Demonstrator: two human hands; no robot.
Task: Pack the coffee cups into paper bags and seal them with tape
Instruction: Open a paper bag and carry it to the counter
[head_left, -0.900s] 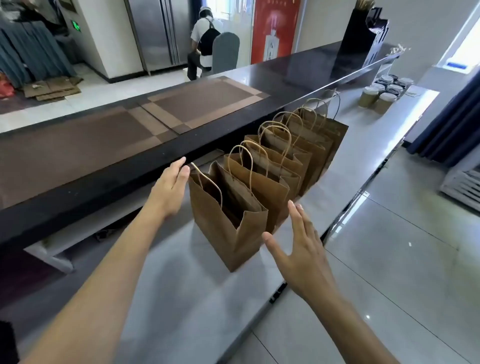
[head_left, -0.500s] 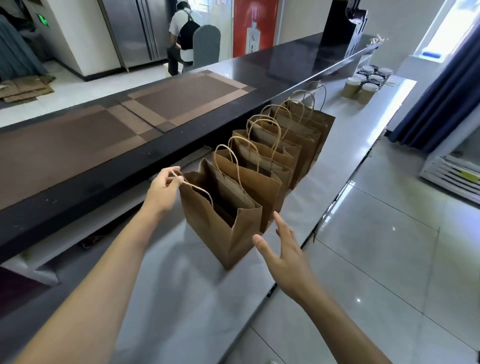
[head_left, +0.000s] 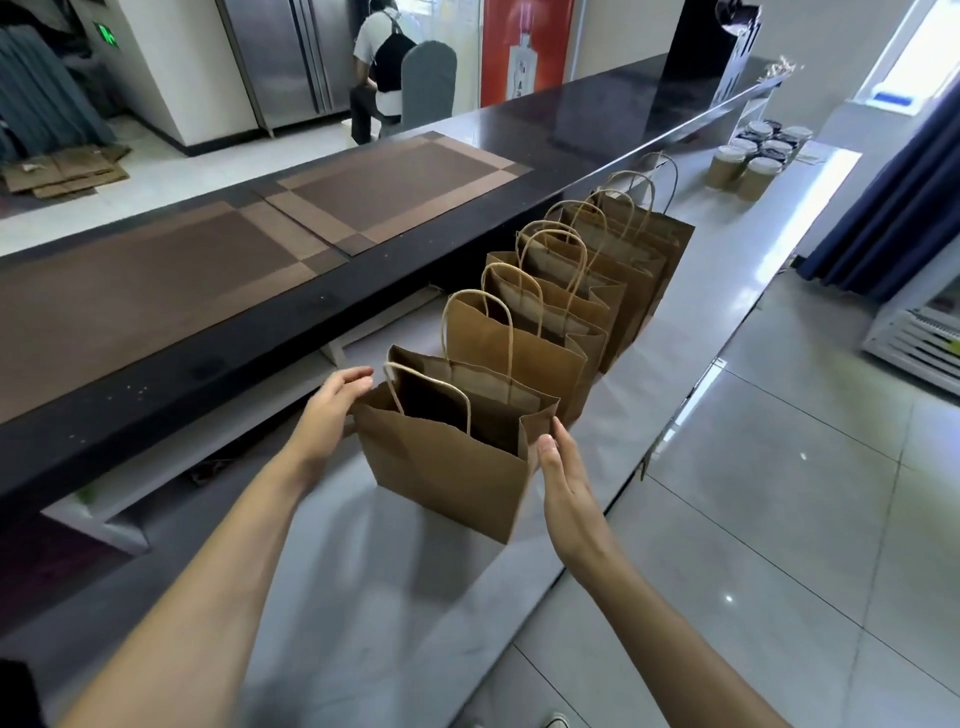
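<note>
both hands flank the nearest paper bag (head_left: 441, 462), left hand (head_left: 332, 410) grip loosely curled, right hand (head_left: 563, 483) flat.

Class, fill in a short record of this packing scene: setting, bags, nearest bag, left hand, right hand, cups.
setting: grey counter below a dark bar top
bags: row of open brown paper bags, standing upright
nearest bag: open, contents not visible
left hand: at the bag's left top edge, fingers curled
right hand: flat against the bag's right side
cups: lidded, clustered at the counter's far end
</note>
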